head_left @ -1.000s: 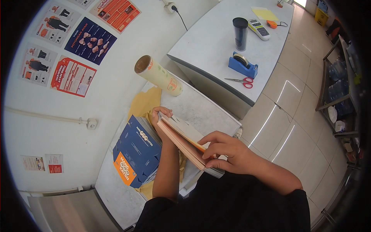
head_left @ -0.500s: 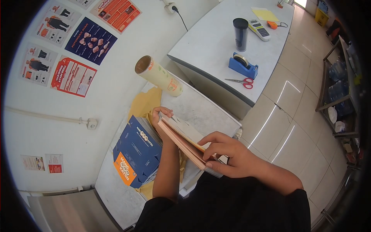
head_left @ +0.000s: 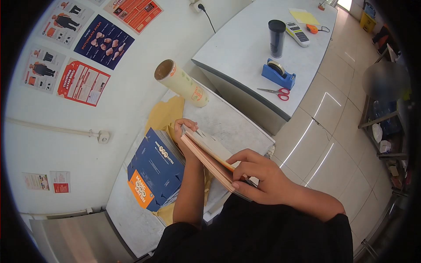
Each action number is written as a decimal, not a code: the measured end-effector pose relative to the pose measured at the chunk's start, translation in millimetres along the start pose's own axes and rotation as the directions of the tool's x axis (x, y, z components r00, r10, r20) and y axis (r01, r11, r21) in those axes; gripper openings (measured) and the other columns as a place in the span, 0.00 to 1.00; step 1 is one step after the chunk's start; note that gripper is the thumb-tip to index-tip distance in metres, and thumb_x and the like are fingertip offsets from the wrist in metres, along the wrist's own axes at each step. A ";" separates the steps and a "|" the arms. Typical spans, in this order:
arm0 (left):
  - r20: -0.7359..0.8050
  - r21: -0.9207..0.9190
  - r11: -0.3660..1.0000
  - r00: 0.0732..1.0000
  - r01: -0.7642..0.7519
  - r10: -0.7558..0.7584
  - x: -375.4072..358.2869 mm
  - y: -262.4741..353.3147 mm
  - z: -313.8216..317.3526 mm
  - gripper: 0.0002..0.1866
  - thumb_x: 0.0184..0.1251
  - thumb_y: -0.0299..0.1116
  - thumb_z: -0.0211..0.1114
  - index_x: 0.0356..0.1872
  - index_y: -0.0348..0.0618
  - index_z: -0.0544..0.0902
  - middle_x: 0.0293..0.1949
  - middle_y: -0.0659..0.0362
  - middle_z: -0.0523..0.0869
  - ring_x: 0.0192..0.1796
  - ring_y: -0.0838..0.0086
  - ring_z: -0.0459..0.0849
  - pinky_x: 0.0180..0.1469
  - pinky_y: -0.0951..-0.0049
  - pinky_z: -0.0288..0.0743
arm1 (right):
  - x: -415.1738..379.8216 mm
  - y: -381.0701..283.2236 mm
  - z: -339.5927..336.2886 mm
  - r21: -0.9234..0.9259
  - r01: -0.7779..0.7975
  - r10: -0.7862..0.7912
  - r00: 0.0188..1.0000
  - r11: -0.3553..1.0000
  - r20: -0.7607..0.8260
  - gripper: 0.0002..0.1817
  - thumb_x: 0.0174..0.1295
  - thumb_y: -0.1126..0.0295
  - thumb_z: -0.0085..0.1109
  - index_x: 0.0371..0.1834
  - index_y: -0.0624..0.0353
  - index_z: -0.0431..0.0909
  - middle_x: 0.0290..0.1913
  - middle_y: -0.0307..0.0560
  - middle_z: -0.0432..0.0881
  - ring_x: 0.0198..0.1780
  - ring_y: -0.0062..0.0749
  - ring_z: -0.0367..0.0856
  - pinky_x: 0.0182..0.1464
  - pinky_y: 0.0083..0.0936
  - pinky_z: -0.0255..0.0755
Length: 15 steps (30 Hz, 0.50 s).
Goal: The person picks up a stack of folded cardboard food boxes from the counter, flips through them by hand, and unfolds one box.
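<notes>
A thick book (head_left: 206,160) with pinkish page edges and a pale upper page is tilted in front of my body. My left hand (head_left: 186,128) grips its far end, fingers curled over the edge. At the near corner my right hand (head_left: 263,179) has its bent fingers and thumb closed on the page edges. Beside my left forearm lies a stack of flat blue-and-orange printed cartons (head_left: 155,168), marked "Mang Katsu", on brown wrapping paper (head_left: 164,115).
A large roll of film (head_left: 193,92) stands on the near table (head_left: 243,127). On the farther table are scissors (head_left: 280,93), a blue tape dispenser (head_left: 278,75), a dark tumbler (head_left: 276,39), a handheld device (head_left: 298,35) and an orange tape measure (head_left: 312,29). A shelf (head_left: 381,118) stands right.
The view has shifted slightly. Both hands keep nearly the same hold on the book. A blurred patch now covers part of the area by the shelf at right.
</notes>
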<state>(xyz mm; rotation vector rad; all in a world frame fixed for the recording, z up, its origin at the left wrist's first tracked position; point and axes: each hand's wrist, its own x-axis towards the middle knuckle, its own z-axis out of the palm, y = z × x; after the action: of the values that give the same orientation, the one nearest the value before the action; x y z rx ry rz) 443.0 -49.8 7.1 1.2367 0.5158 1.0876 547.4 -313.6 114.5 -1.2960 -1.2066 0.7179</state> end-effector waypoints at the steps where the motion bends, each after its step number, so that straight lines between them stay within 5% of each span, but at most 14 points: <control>1: 0.012 -0.027 1.000 1.000 0.009 -0.009 0.2 0.4 -1.1 0.18 0.84 0.43 0.43 0.35 0.45 0.73 0.28 0.59 0.75 0.35 0.70 0.74 0.57 0.63 0.70 | -0.2 -0.4 0.3 0.008 -0.007 0.007 1.000 1.000 0.001 0.07 0.67 0.68 0.69 0.39 0.54 0.79 0.56 0.47 0.81 0.41 0.38 0.87 0.46 0.30 0.78; 9: 0.006 -0.030 0.999 1.000 0.026 -0.026 -0.8 3.1 -1.8 0.18 0.83 0.46 0.45 0.35 0.44 0.73 0.28 0.59 0.75 0.36 0.71 0.74 0.56 0.64 0.71 | -0.8 -4.3 -0.8 0.020 -0.014 0.013 1.000 1.000 0.014 0.02 0.67 0.77 0.65 0.39 0.60 0.81 0.60 0.54 0.78 0.46 0.31 0.84 0.49 0.28 0.80; 15: 0.018 0.010 1.000 1.000 -0.008 0.008 -0.2 0.3 -3.5 0.18 0.80 0.47 0.48 0.36 0.44 0.72 0.29 0.59 0.75 0.36 0.71 0.74 0.56 0.64 0.71 | -3.5 -3.8 -2.1 -0.146 0.042 -0.050 0.998 0.988 -0.048 0.06 0.63 0.79 0.66 0.42 0.62 0.83 0.63 0.55 0.77 0.43 0.35 0.87 0.46 0.30 0.83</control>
<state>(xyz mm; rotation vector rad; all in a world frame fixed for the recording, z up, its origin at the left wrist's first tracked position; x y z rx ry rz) 439.9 -48.3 6.2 1.2569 0.5036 1.0806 547.5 -318.2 117.5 -1.3928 -1.2613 0.5687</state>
